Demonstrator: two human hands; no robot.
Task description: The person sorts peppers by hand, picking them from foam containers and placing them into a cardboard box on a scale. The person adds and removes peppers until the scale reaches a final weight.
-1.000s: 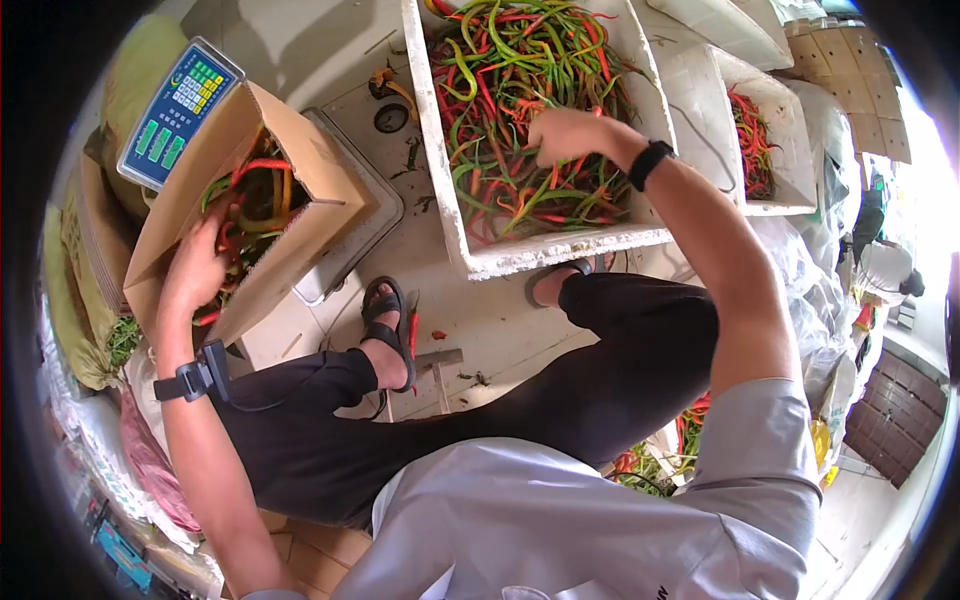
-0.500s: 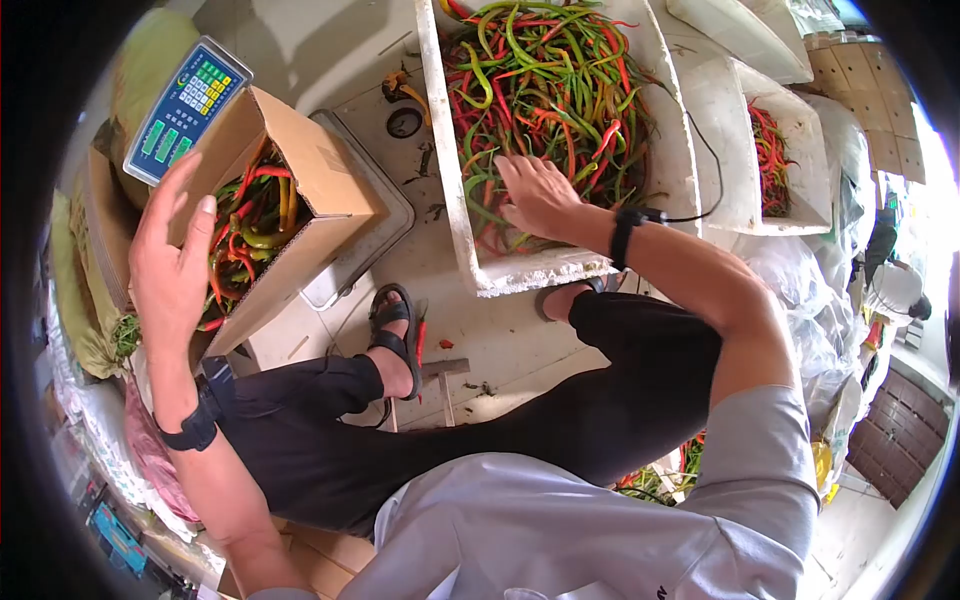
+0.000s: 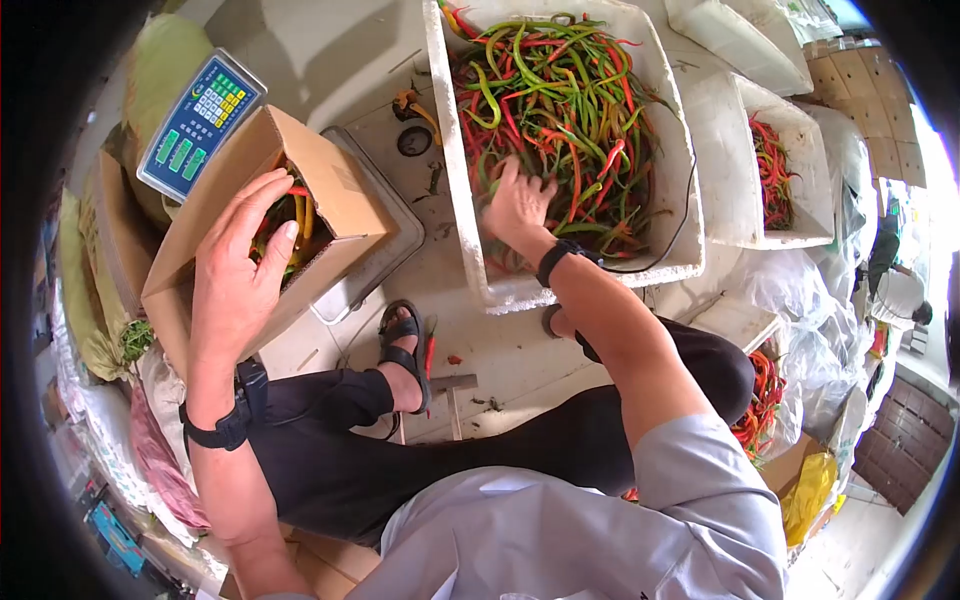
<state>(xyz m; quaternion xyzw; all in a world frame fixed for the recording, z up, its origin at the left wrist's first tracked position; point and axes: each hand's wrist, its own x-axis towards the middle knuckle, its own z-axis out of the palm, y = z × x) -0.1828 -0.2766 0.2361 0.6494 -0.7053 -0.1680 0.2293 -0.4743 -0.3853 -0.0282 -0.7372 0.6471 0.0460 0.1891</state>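
Observation:
My left hand [image 3: 238, 268] is over the near side of the cardboard box [image 3: 340, 185], thumb and fingers apart, with nothing visible in it. Red, green and yellowish chili peppers [image 3: 303, 225] lie inside this box, partly covered by the hand. My right hand [image 3: 520, 205] is inside the white foam box [image 3: 590, 285], at its left side. Its fingers are apart and bent down onto the heap of long red and green chili peppers [image 3: 570, 110]. The fingertips touch the heap, and no pepper shows clearly in their grip.
The cardboard box is on a platform scale [image 3: 400, 235] with a blue keypad display [image 3: 200, 125] behind it. A second foam box [image 3: 815, 225] holds red peppers at the right. Plastic bags [image 3: 800, 300] lie beside it. A loose red pepper [image 3: 430, 355] is by my sandal [image 3: 405, 330].
My left hand has moved right and down, over the cardboard box. My right hand has shifted slightly left and turned its fingers upward in view, staying among the peppers. My right knee has swung outward.

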